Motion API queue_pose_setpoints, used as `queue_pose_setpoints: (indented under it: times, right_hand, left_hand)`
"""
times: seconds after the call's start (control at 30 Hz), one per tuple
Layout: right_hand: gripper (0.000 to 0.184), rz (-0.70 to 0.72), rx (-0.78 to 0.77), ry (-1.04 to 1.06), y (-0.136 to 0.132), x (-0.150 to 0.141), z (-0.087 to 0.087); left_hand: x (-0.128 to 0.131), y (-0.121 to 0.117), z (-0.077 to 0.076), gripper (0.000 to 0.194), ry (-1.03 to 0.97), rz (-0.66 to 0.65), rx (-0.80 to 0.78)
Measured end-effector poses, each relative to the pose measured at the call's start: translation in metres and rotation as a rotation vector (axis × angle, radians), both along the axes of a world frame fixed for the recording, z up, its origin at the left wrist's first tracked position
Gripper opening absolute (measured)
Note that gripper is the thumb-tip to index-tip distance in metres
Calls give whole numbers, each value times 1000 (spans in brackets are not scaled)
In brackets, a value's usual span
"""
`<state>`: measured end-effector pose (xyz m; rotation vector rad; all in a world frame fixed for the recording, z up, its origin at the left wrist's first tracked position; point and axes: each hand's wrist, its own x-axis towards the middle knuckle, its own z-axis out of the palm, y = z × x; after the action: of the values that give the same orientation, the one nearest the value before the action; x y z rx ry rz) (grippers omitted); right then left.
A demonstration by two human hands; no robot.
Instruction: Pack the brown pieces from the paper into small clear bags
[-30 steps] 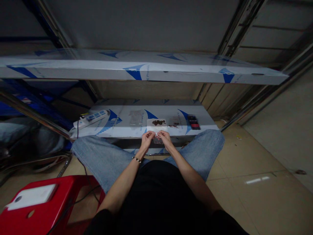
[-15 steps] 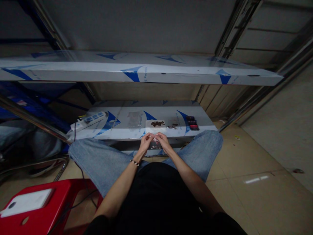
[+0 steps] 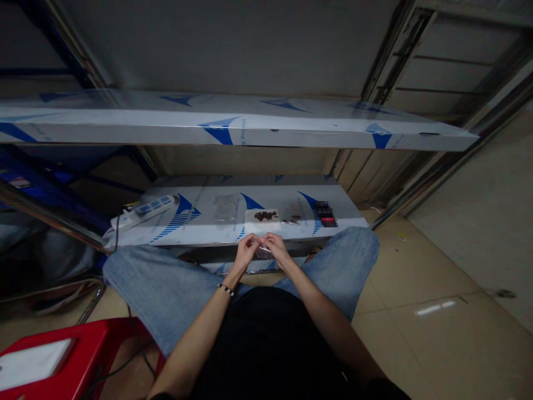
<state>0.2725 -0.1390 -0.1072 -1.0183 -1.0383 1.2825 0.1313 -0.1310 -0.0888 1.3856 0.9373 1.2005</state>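
Between my knees, at the front edge of the low shelf [image 3: 208, 233], both hands pinch a small clear plastic bag [image 3: 263, 253]. My left hand [image 3: 246, 250] has its fingers closed on the bag's top edge, with a beaded bracelet on that wrist. Close beside it, my right hand [image 3: 275, 245] is closed on the same edge. What the bag holds is too blurred to tell. Just beyond my hands a white sheet [image 3: 261, 225] bears a pile of small dark brown pieces [image 3: 265, 215]. To its right lies a little heap of small pieces [image 3: 292, 220], perhaps in clear plastic.
A flat clear bag [image 3: 225, 206] lies left of the sheet. A power strip [image 3: 145, 212] sits at the shelf's left end, a pixelated dark item [image 3: 325, 214] at its right. An upper shelf [image 3: 266, 137] overhangs. Lower left, a red stool [image 3: 83, 339] carries a white device [image 3: 35, 364].
My hands remain on the bag, with the fingers shifted slightly along its top edge. Less of the bag shows below them. The whole view has tilted and moved slightly.
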Motion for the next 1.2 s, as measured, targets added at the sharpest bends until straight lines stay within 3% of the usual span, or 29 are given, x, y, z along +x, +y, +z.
queue_pose_setpoints:
  times: [0.17,0.33,0.5,0.67,0.83,0.93,1.03,1.2]
  right_hand:
    - [43,-88,9,-22,0,1,2]
    - [43,-114,-77,-56,-9,3,6]
    - [38,-121,-86,-68,-15,6,11]
    - [31,-48,-89,25,-28,-5,8]
    - [29,-159,-123,59,-33,0,11]
    - [36,-189,-121,-18,-12,31,20]
    - [41,-286,-97,-129,32,76,23]
    - [21,-391,-58,-437,106,134,10]
  left_hand:
    - [2,2,-6,26,-51,94,-76]
    - [1,-5,-10,30,-139,181,-181]
    - [3,-19,0,35,-70,98,-159]
    - [1,-26,11,31,32,134,-78]
    - [1,-32,8,34,-58,139,-197]
    - [-5,-34,-1,43,-156,164,-333]
    - [-10,-32,-8,56,-246,189,-461]
    - [-3,-32,-13,69,-303,120,-589]
